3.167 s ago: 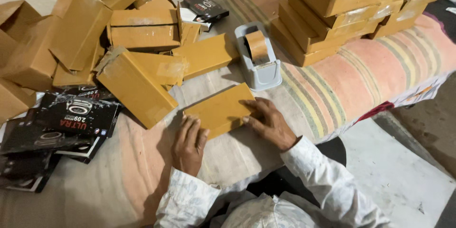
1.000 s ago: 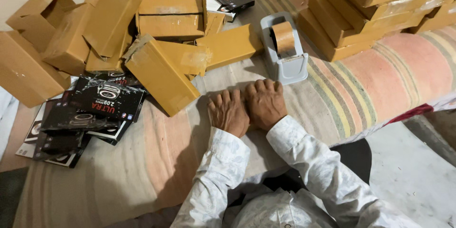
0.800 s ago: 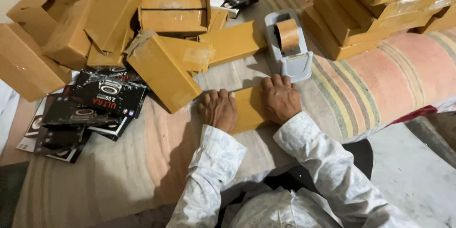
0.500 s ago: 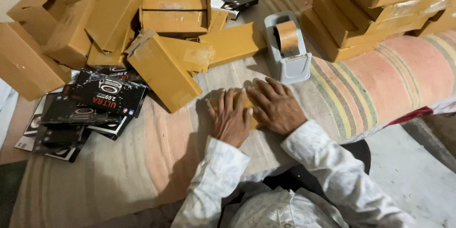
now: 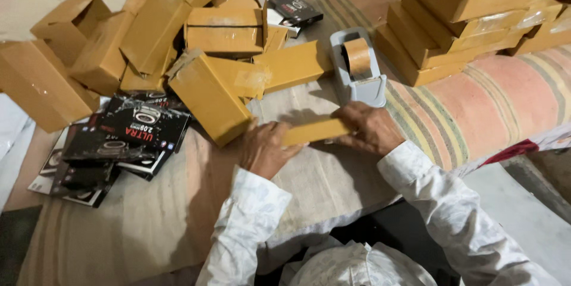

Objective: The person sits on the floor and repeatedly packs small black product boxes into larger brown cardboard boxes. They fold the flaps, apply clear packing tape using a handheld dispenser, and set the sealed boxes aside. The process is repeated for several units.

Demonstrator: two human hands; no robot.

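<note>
A: Obs. — flat brown cardboard box held between both hands, just above the cloth-covered worktop, in front of the grey tape dispenser. Left hand has its fingers closed on the left end; right hand has its fingers curled over the right end.

B: Handling estimate?

A: Judged light: it is held at the ends with no sag. Thin card, stiff along its length, probably crushable on the broad faces. Matte surface, so unlikely to slip.

B: Best hold?

A: At the short ends or along the edges, as now; avoid pressing mid-panel. Surroundings: loose pile of brown boxes to the left, neat stack of boxes to the right, black printed cartons near the left hand.
</note>
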